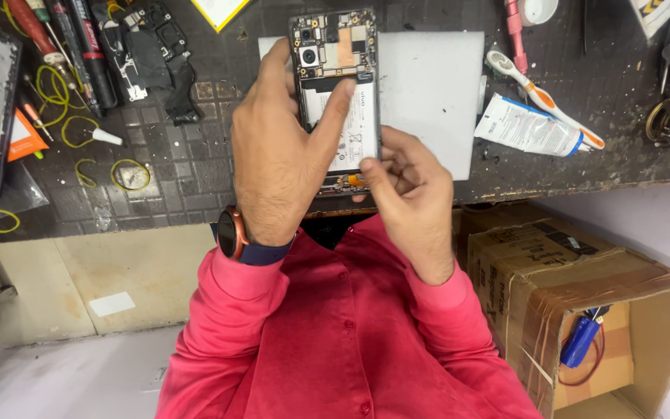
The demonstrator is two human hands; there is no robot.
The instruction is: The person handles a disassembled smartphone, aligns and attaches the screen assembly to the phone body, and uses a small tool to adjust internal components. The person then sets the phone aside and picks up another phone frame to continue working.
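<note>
Both my hands are on the opened phone (337,85), held over the near edge of the bench (195,171). My left hand (277,159) grips its left side, thumb pressed flat on the battery (354,132). My right hand (409,202) pinches its lower right corner between thumb and curled fingers. A grey mat (436,93) lies just beyond my right hand, a toothbrush (540,97) and tube (525,128) farther right. Yellow rubber bands (129,174) lie left of my left hand, a cardboard box (583,302) below my right.
</note>
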